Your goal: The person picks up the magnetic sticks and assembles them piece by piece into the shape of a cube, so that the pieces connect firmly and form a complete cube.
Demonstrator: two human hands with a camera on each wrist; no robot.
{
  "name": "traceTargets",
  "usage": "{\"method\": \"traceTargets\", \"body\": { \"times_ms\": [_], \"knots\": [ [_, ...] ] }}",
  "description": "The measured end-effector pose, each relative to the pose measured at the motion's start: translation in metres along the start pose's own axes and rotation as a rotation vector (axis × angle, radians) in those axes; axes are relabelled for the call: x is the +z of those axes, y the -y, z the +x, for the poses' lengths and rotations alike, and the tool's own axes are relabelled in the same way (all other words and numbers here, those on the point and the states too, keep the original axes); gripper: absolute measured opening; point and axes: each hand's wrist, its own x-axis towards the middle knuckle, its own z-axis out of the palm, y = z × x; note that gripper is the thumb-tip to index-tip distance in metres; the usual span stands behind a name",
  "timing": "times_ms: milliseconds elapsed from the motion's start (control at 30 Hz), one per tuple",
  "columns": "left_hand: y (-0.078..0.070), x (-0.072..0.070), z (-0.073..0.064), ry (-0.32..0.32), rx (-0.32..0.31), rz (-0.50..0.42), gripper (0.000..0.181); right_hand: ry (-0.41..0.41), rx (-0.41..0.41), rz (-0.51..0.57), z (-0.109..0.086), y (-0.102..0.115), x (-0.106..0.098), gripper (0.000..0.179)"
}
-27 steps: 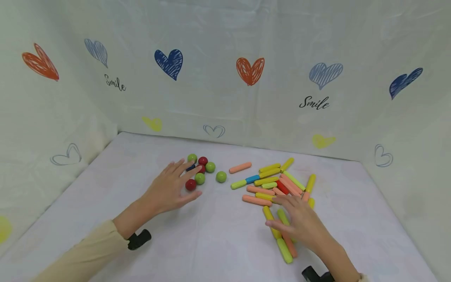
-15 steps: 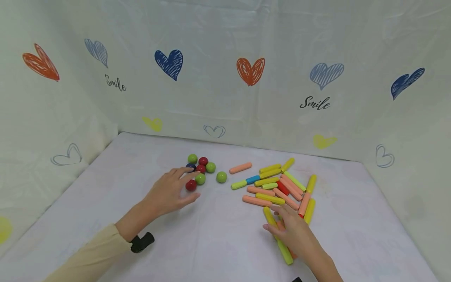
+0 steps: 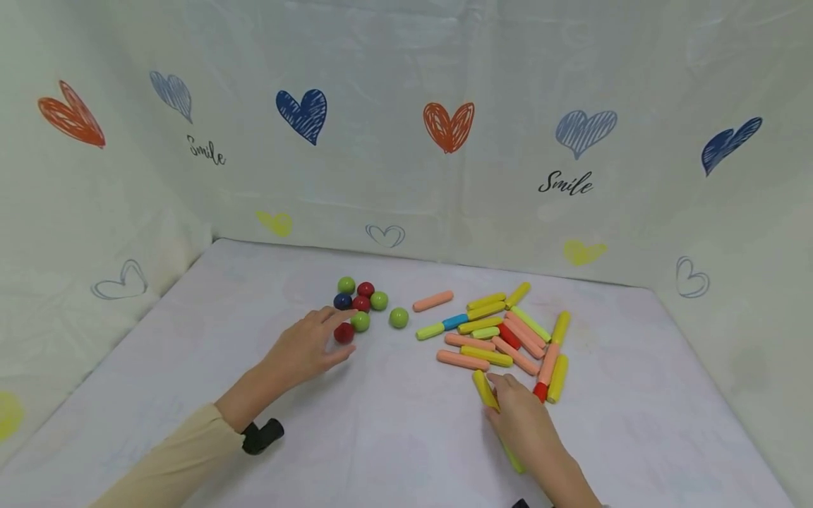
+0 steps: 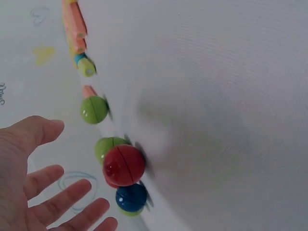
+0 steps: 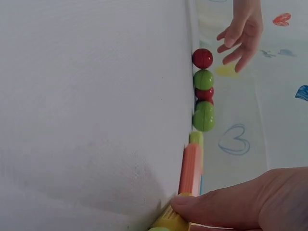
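Observation:
My left hand (image 3: pixel 308 349) hovers with fingers spread beside a group of glossy balls, holding nothing. Nearest to it are a red ball (image 3: pixel 344 333) and a green ball (image 3: pixel 360 322); a dark blue ball (image 3: pixel 343 301) lies farther back. In the left wrist view the fingers stay apart from the red ball (image 4: pixel 124 166). My right hand (image 3: pixel 524 423) is curled over a thick yellow stick (image 3: pixel 485 389), thumb on one side and fingers on the other. The thumb presses the yellow stick (image 5: pixel 173 219) in the right wrist view. A lime stick (image 3: pixel 513 460) shows below the palm; the hand hides other sticks.
Beyond the right hand lie several yellow, salmon, red, blue and lime sticks, including a salmon stick (image 3: pixel 462 360) and a yellow stick (image 3: pixel 557 379). A lone green ball (image 3: pixel 399 317) sits between both groups. A white cloth wall (image 3: pixel 394 169) with printed hearts stands behind the table (image 3: pixel 381 437).
The right hand has moved down and towards me from the stick pile, and its thumb and fingers have closed around the yellow stick. The left hand has drawn slightly back from the balls.

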Motion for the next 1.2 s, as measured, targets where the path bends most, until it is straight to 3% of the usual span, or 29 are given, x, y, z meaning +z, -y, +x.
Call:
{"method": "traceTargets", "body": {
  "times_ms": [167,400,733,900,1200],
  "knots": [
    [0.002,0.002,0.001,0.032,-0.030,-0.042,0.055,-0.009,-0.060,-0.054,0.004,0.000,-0.001,0.040],
    [0.006,0.005,0.008,0.084,-0.080,-0.092,0.050,0.021,-0.038,-0.068,0.011,-0.004,-0.002,0.036],
    [0.010,0.008,0.017,0.137,-0.167,-0.173,0.041,0.007,-0.025,0.050,0.014,-0.006,-0.002,0.030],
    [0.015,0.011,0.020,0.173,-0.203,-0.217,0.037,0.035,0.005,0.047,0.015,-0.005,-0.002,0.030],
    [0.022,0.022,0.023,0.149,-0.191,-0.268,0.034,0.045,0.028,0.026,0.016,-0.005,-0.002,0.031]
  ]
}}
